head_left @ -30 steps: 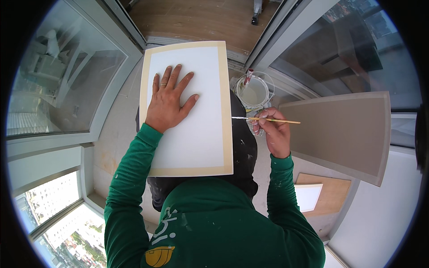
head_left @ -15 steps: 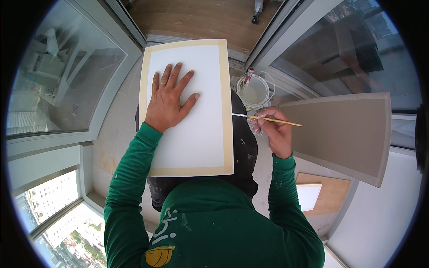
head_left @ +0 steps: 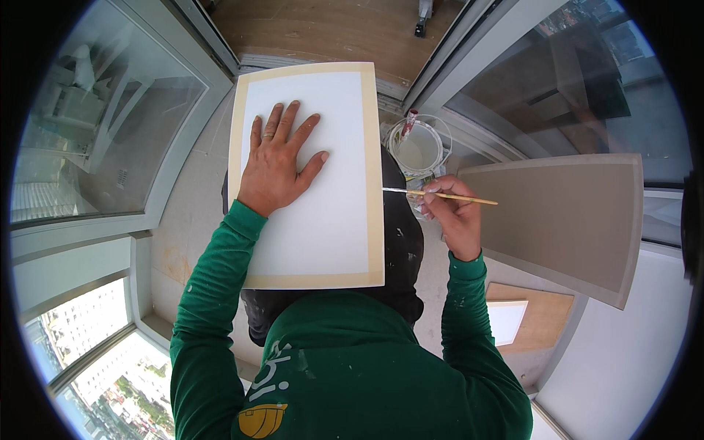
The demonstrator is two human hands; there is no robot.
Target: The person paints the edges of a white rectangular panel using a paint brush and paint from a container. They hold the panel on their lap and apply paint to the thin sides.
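Little has moved since a second ago; the left hand (head_left: 277, 163) still lies flat, fingers spread, on the one white panel (head_left: 308, 176); the right hand (head_left: 455, 216) pinches one thin brush (head_left: 440, 196), tip at the panel's right border; short, steady strokes would suit; one paint pot (head_left: 419, 147) stands just beyond.

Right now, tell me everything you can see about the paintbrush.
The paintbrush is thin, with a light wooden handle, a short metal ferrule and a fine pale tip. It lies nearly level, tip pointing left at the right edge of the white board, about touching its tan border. The right hand pinches it mid-handle, like a pen; the handle's end juts right, past the fingers.
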